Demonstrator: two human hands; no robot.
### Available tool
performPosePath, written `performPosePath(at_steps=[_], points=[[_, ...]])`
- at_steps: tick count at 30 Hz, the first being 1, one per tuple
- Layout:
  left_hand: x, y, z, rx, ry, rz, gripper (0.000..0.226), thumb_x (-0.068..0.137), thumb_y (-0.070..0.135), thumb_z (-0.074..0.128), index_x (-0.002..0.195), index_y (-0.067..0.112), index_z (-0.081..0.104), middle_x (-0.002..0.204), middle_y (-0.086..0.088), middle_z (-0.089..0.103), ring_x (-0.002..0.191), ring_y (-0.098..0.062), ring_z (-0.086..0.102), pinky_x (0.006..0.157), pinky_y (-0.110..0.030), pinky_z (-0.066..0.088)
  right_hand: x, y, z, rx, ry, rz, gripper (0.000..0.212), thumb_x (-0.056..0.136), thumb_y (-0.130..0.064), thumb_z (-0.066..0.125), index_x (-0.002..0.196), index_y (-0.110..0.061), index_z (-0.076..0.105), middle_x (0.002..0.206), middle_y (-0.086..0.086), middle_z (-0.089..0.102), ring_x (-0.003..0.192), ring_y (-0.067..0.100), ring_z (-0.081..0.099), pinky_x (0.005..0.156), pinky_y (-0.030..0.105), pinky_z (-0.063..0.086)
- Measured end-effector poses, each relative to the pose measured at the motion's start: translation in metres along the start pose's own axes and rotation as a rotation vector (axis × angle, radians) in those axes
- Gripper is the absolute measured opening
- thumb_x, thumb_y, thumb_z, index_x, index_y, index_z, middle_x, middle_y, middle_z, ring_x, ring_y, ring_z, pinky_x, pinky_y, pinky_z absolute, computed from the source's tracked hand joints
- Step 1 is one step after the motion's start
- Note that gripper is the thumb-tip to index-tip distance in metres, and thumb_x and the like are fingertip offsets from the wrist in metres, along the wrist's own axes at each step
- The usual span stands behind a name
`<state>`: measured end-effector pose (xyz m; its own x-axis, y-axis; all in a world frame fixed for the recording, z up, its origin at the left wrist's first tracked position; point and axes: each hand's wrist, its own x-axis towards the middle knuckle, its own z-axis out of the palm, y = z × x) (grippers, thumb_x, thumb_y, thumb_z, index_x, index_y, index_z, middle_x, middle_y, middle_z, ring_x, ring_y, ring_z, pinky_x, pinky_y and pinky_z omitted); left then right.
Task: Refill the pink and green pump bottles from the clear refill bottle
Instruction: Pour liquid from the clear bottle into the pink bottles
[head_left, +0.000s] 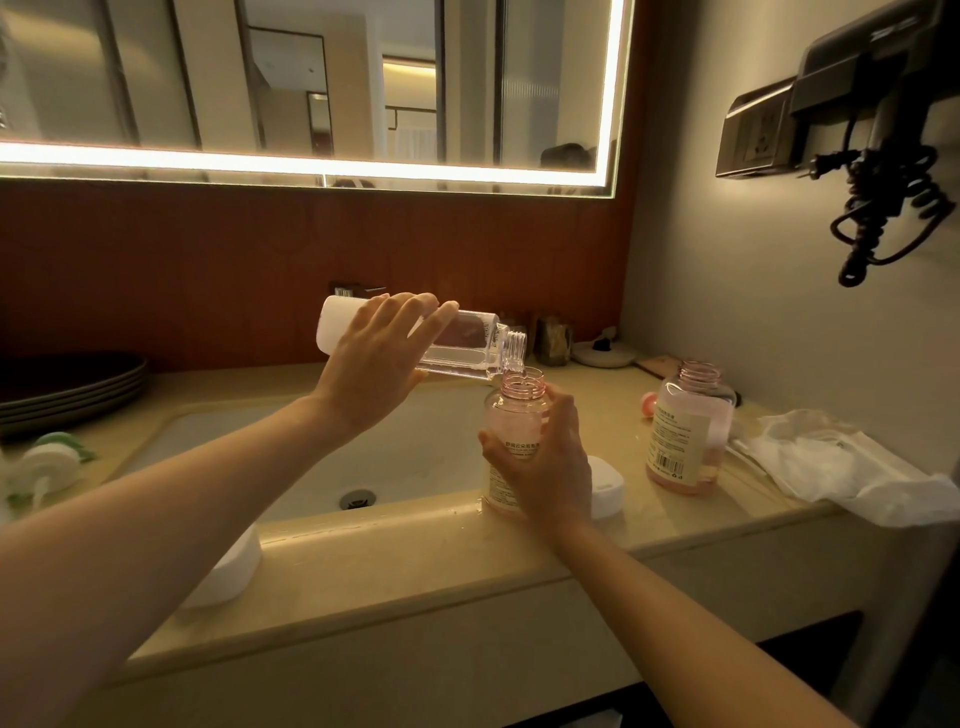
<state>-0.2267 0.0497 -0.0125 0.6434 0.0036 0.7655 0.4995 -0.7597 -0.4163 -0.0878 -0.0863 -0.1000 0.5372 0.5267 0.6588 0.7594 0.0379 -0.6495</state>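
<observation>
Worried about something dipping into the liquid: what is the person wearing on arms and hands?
Both forearms are bare to the picture's edge, no sleeves. The left hand and right hand show no gloves, rings, watch or bracelet.

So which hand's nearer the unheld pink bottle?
Right. Right hand grips the other pink bottle beside the unheld pink bottle; left hand holds the clear refill bottle farther left.

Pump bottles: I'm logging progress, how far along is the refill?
Done, seemingly: the open counter bottle looks nearly full. In hand: the left hand tips the refill bottle into the pink bottle that the right hand grips. Left: the green bottle, unseen here, and recapping.
</observation>
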Motion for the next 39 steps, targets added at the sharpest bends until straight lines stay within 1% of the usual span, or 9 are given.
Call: performPosePath(at_steps=[7, 11, 19, 23, 39], points=[[-0.0009, 0.0017, 0.0001, 0.005, 0.018, -0.002, 0.082, 0.059, 0.015, 0.085, 0.128, 0.010, 0.041, 0.118, -0.015, 0.057, 0.106, -0.032, 0.055, 0.091, -0.046, 0.046, -0.0001, 0.0003, -0.0002, -0.013, 0.005, 0.006, 0.075, 0.072, -0.047, 0.070, 0.128, -0.017, 0.031, 0.124, 0.002, 0.047, 0.105, 0.018, 0.053, 0.071, 0.025, 0.042], [-0.0005, 0.0017, 0.0001, 0.005, 0.020, -0.001, 0.083, 0.059, 0.014, 0.085, 0.128, 0.011, 0.040, 0.118, -0.015, 0.057, 0.105, -0.032, 0.055, 0.090, -0.046, 0.046, -0.0002, 0.0002, -0.0001, -0.013, 0.006, 0.000, 0.075, 0.072, -0.048, 0.070, 0.128, -0.017, 0.031, 0.125, 0.002, 0.047, 0.105, 0.019, 0.054, 0.072, 0.025, 0.045], [-0.0005, 0.0022, -0.0007, 0.004, 0.024, 0.000, 0.082, 0.059, 0.013, 0.085, 0.127, 0.010, 0.041, 0.118, -0.015, 0.057, 0.106, -0.032, 0.056, 0.090, -0.046, 0.046, -0.0004, -0.0006, -0.0015, 0.005, 0.000, 0.009, 0.075, 0.071, -0.046, 0.072, 0.129, -0.017, 0.032, 0.125, 0.002, 0.048, 0.106, 0.019, 0.054, 0.072, 0.026, 0.044], [-0.0009, 0.0020, -0.0006, 0.003, 0.019, -0.003, 0.083, 0.058, 0.014, 0.086, 0.128, 0.010, 0.041, 0.118, -0.016, 0.057, 0.105, -0.032, 0.056, 0.090, -0.045, 0.046, -0.0007, -0.0010, -0.0015, 0.001, 0.004, 0.004, 0.075, 0.071, -0.046, 0.072, 0.128, -0.017, 0.032, 0.125, 0.002, 0.048, 0.104, 0.018, 0.054, 0.071, 0.024, 0.044], [0.0003, 0.0002, -0.0002, 0.012, 0.019, 0.013, 0.081, 0.060, 0.013, 0.085, 0.128, 0.009, 0.042, 0.118, -0.016, 0.057, 0.105, -0.032, 0.057, 0.090, -0.046, 0.046, -0.0011, -0.0008, -0.0007, -0.003, 0.006, 0.004, 0.075, 0.072, -0.047, 0.071, 0.128, -0.017, 0.032, 0.124, 0.002, 0.048, 0.105, 0.017, 0.054, 0.071, 0.023, 0.043]])
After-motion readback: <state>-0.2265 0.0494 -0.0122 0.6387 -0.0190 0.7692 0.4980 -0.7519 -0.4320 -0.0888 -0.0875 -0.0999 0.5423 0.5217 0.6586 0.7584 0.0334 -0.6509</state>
